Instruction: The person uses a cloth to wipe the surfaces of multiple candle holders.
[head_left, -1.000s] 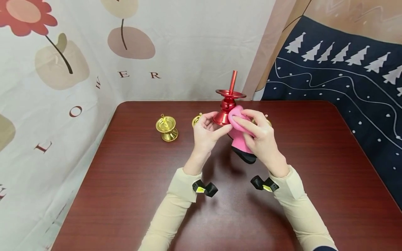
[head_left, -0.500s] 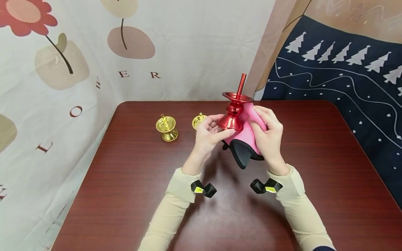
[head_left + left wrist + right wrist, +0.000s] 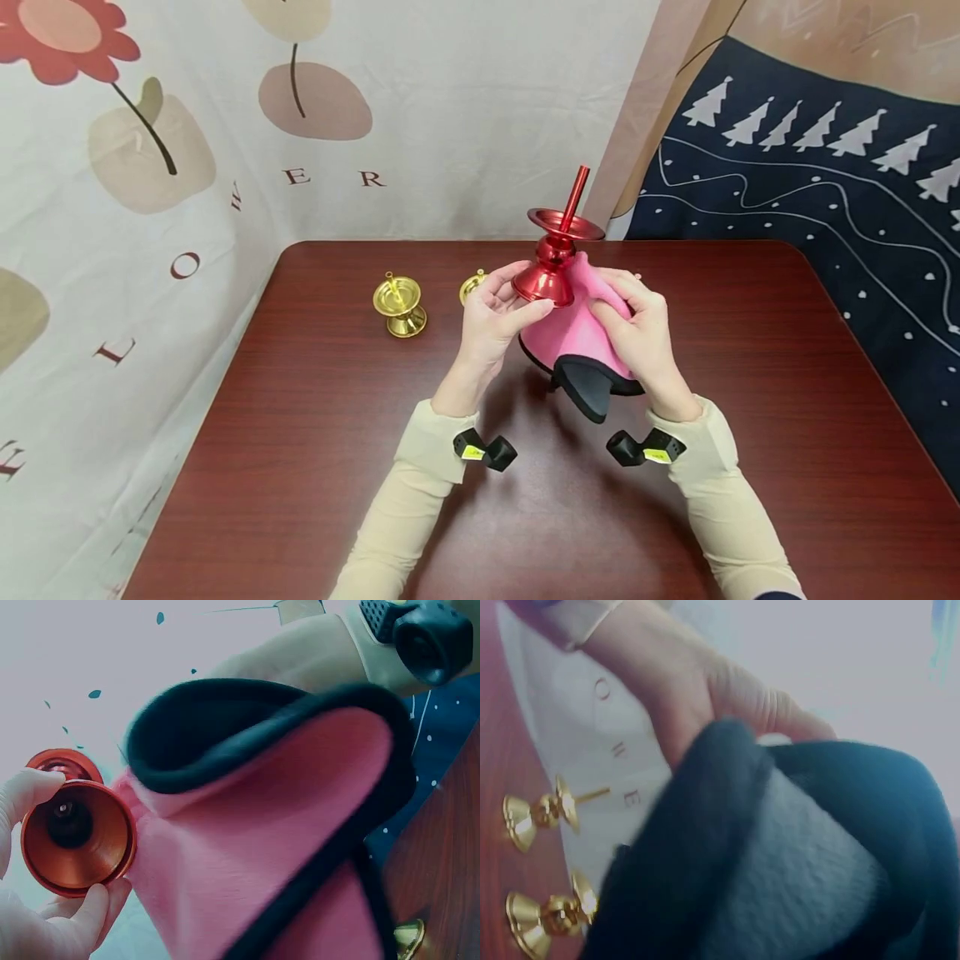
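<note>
My left hand (image 3: pixel 491 325) holds a red metal candlestick (image 3: pixel 546 283) by its flared base, above the table. It leans slightly right, spike up. In the left wrist view its hollow underside (image 3: pixel 82 859) faces the camera, thumb and fingers at the rim. My right hand (image 3: pixel 637 333) grips a pink cloth (image 3: pixel 573 329) with black edging and a dark grey inner side. The cloth's upper end lies against the candlestick's right side, while its lower part hangs loose with a folded corner. In the right wrist view the cloth's dark side (image 3: pixel 802 877) hides the candlestick.
A gold candlestick (image 3: pixel 403 310) stands on the brown table (image 3: pixel 337 417) left of my hands. Another gold candlestick (image 3: pixel 470 288) is partly hidden behind my left hand. A gold piece (image 3: pixel 409 937) shows beyond the cloth in the left wrist view. Printed curtains stand behind the table.
My right hand has moved down and right, and more of the cloth now hangs spread below it. The candlestick has gone from nearly upright to a slight rightward lean, still in my left hand.
</note>
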A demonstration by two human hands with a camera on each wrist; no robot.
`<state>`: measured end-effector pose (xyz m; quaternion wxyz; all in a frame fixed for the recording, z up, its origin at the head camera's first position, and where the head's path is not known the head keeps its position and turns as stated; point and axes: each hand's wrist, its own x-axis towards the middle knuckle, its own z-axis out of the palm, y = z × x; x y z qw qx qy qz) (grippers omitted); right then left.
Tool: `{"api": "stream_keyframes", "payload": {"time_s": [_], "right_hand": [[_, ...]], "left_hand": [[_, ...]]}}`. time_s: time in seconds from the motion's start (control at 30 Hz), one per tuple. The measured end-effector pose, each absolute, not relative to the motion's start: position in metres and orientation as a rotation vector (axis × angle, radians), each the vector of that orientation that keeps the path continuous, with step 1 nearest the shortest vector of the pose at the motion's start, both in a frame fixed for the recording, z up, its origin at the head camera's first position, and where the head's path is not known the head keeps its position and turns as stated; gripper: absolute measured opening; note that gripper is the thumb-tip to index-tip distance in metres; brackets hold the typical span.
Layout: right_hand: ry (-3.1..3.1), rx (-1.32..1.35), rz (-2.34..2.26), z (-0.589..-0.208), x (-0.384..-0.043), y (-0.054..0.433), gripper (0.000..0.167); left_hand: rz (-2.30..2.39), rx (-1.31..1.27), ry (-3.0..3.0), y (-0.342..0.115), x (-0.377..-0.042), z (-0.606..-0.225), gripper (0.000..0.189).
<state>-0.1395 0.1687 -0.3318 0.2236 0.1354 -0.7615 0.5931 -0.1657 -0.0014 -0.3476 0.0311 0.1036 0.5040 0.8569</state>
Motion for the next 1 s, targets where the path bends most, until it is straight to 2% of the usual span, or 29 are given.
{"api": "stream_keyframes", "payload": {"time_s": [0.2, 0.6, 0.87, 1.0], "right_hand": [[-2.03, 0.258, 1.778, -0.332, -0.15, 0.172, 0.027], [-2.441, 0.536, 1.549, -0.325, -0.153, 0.188, 0.026], [-2.288, 0.222, 1.884, -0.329, -0.152, 0.188, 0.019], [-2.247, 0.281, 1.887, -0.329, -0.154, 0.188, 0.017]], "left_hand": [[2.57, 0.334, 1.587, -0.001, -0.166, -0.348, 0.05], [2.609, 0.245, 1.511, 0.005, -0.165, -0.352, 0.041], [2.527, 0.252, 1.538, 0.005, -0.165, -0.36, 0.039], [2.502, 0.248, 1.581, 0.004, -0.164, -0.361, 0.039]]}}
